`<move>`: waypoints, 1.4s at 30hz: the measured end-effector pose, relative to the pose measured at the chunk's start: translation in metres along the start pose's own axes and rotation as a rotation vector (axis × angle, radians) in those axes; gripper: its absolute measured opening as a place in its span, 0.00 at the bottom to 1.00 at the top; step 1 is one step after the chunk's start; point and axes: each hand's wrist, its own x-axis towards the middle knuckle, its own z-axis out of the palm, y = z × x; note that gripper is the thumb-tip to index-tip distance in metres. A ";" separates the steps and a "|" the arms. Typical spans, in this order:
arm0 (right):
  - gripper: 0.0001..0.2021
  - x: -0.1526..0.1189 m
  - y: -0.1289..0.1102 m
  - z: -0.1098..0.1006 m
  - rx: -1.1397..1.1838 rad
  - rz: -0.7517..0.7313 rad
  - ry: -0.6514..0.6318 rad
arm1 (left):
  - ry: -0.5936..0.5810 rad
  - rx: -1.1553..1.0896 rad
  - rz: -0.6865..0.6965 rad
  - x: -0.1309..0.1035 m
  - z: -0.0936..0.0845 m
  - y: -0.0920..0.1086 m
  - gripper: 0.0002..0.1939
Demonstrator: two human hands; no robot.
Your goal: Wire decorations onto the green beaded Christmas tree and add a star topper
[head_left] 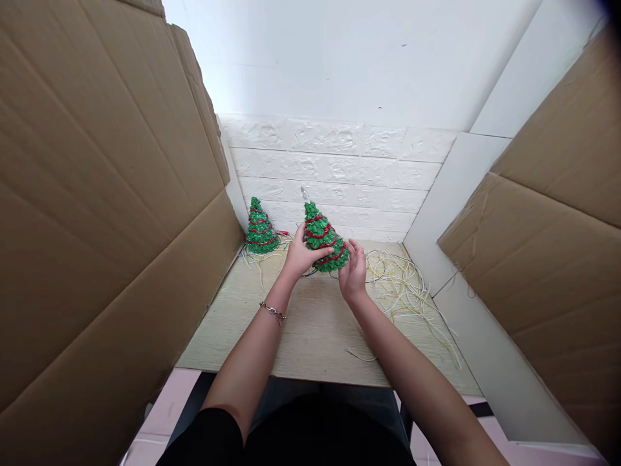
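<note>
Left hand has the green cone-shaped miniature Christmas tree with red garland gripped, thumb across its front. Right hand is at the base's right side, fingers half curled; can't tell how firmly it bears on it. Tree is mid-scene over the pale wood-look table, tilted, clear pointed tip leaning left, base toward the right. Second green tree with red garland sits upright at far left, wires around its base. Tangle of thin yellow and white wires spread on the right, beyond the right hand. White brick-pattern wall at the far side. Brown cardboard panels flank left and right. Silver chain bracelet on left wrist.
</note>
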 end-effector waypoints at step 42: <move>0.17 0.016 -0.006 -0.010 0.196 0.389 -0.098 | -0.171 -0.280 -0.200 0.002 0.001 0.007 0.50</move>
